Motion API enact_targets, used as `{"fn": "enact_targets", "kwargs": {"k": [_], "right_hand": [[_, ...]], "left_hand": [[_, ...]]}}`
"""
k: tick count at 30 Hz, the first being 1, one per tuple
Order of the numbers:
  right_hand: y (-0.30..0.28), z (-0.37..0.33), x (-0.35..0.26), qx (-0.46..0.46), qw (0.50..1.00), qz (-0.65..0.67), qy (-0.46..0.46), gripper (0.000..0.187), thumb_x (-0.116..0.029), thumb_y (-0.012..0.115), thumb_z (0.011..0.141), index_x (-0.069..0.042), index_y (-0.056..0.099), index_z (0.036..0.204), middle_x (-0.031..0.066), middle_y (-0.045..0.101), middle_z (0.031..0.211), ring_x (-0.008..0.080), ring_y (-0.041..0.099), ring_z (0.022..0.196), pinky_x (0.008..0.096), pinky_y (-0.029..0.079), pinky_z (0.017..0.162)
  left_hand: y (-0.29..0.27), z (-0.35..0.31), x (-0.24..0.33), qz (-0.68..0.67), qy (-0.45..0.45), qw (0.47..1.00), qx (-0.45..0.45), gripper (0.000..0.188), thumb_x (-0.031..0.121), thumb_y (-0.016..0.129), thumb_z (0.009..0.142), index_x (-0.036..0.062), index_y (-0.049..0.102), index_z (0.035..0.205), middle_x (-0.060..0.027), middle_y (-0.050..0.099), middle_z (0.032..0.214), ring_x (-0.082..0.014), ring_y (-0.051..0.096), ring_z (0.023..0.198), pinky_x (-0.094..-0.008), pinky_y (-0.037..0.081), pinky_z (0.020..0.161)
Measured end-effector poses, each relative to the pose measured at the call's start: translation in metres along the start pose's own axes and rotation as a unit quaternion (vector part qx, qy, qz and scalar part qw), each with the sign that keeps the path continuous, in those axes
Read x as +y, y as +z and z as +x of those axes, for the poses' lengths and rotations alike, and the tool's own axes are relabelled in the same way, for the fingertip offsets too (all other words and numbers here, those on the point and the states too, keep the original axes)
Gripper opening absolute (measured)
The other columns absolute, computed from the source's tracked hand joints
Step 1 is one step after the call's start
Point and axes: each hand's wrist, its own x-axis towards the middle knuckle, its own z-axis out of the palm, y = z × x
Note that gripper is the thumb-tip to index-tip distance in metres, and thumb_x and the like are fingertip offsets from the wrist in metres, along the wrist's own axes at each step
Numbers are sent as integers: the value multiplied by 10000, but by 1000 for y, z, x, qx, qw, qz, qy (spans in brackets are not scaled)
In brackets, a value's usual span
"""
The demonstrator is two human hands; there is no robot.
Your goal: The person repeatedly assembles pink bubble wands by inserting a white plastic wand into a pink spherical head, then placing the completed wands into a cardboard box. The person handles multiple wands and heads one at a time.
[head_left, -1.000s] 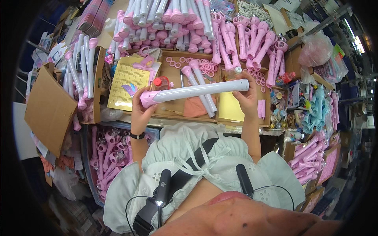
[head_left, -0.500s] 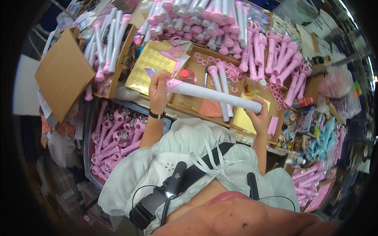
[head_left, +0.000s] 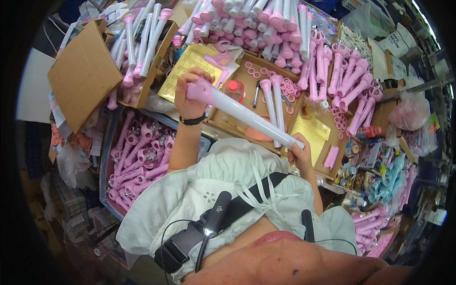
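Observation:
Across the front of me lies a white plastic tube (head_left: 251, 116) with a wide pink end piece, held slanting above the bench. My left hand (head_left: 187, 99) is closed around the pink end piece at the upper left. At the lower right, the fingers of my right hand (head_left: 301, 153) pinch the tube's white end. Beneath it is a shallow cardboard tray (head_left: 285, 114) with two similar white tubes (head_left: 275, 102), loose pink rings (head_left: 289, 88), a red-capped bottle (head_left: 233, 86) and a marker pen (head_left: 256, 93). A yellow sheet (head_left: 309, 137) sits near my right hand.
Pink-and-white tubes (head_left: 266, 23) are heaped at the back. Pink tubes (head_left: 354, 83) lie at the right. A blue-rimmed bin (head_left: 107, 164) by my left arm holds pink handles. A cardboard flap (head_left: 85, 76) juts out at the left. Yellow printed sheets (head_left: 183, 71) lie behind my left hand.
The tube's right end has come down and toward me, so it slants more steeply. Its pink end piece has turned and shows more fully in my left hand.

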Motion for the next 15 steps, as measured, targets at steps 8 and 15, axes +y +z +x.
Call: {"fn": "enact_targets", "kwargs": {"k": [8,15], "right_hand": [[35,28,7,28,906,269,325,598,-597,387,878,-43,508,688,-13,296,364,89,244,235,198,187,230],[9,33,30,-52,820,392,413,577,-574,414,873,-47,524,664,-20,288,360,77,237,231,189,196,224]], "left_hand": [[52,-26,-48,-70,-109,991,15,464,214,608,861,55,402,1245,-81,590,825,-161,594,703,-281,484,644],[65,-45,-56,5,-237,970,-63,234,1,626,792,41,510,991,-59,576,789,-181,622,777,-320,499,740]]}}
